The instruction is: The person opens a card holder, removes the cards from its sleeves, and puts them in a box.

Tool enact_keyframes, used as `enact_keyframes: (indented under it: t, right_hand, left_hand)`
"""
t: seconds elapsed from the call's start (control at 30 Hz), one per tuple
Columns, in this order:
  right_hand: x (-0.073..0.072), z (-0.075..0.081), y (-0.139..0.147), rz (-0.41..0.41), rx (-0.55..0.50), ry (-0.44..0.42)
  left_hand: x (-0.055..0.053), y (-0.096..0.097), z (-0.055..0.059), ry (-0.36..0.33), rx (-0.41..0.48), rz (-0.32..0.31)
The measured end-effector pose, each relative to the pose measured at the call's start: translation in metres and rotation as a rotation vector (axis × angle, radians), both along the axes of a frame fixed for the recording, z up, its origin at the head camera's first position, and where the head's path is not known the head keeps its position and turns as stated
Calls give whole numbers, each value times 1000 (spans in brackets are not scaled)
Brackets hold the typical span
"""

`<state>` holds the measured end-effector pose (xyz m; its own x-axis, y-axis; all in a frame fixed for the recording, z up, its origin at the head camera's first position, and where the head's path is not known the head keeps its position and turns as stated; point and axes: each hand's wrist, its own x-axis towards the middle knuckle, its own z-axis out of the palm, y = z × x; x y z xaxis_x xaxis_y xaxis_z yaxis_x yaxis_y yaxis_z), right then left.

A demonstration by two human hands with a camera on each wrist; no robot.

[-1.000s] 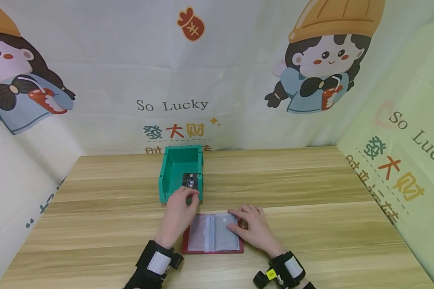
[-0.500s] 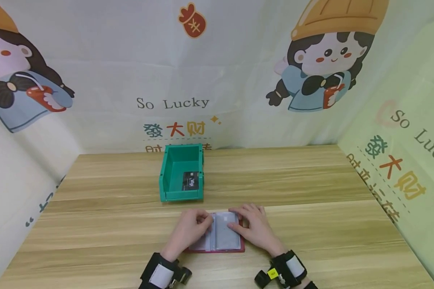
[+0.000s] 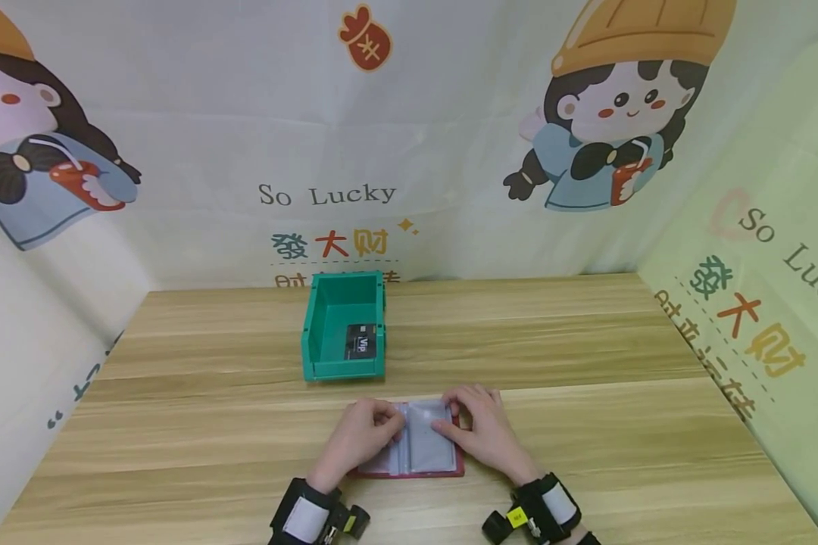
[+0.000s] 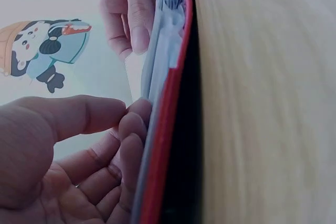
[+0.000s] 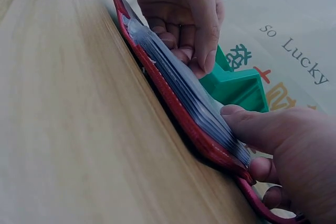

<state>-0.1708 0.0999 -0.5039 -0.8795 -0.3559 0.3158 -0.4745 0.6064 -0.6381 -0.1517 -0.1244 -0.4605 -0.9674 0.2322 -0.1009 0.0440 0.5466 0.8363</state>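
A red card holder [image 3: 462, 463] lies open on the table, its clear pocket pages [image 3: 431, 446] facing up. Over the left page, near the fold, my left hand [image 3: 364, 431] brings thumb and fingertips together at a thin whitish sheet [image 4: 135, 73]; I cannot tell whether it is a card or a pocket page. My right hand [image 3: 480, 428] holds the holder's right side, thumb on the pages and fingers curled at the outer edge. A stack of page edges [image 5: 184, 90] shows in the right wrist view. Part of the left page is hidden under my left hand.
Behind the holder stands a green bin [image 3: 344, 369], with a black card [image 3: 361, 341] marked "Vip" lying inside at its right. A printed cloth backdrop [image 3: 450, 151] borders the wooden table [image 3: 552, 341] at the back and sides.
My left hand has come from the bin's front edge down and right to the holder's left page. My right hand stays at the right page, its fingers drawn slightly inward.
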Motion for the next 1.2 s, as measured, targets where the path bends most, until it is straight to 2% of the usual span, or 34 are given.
enact_keyframes:
  t: [0.13,0.43,0.63,0.83,1.0,1.2]
  right_hand:
    - [0,-1,1,17,-34,38]
    - [0,-2,3,92,-153,52]
    - [-1,-2,5,193,-259,45]
    - [-1,-2,8,292,-344,46]
    - [-1,-1,10,352,-359,55]
    - [0,-2,12,408,-324,49]
  left_hand:
    - [-1,0,-1,-8,6,1]
    - [-2,-1,-4,-13,-13,2]
    - [-3,-2,-7,7,-22,-20]
    - [-3,-2,-7,-18,-13,-33]
    - [-3,-1,-7,2,-10,-33]
    - [-1,0,-4,9,-26,-39]
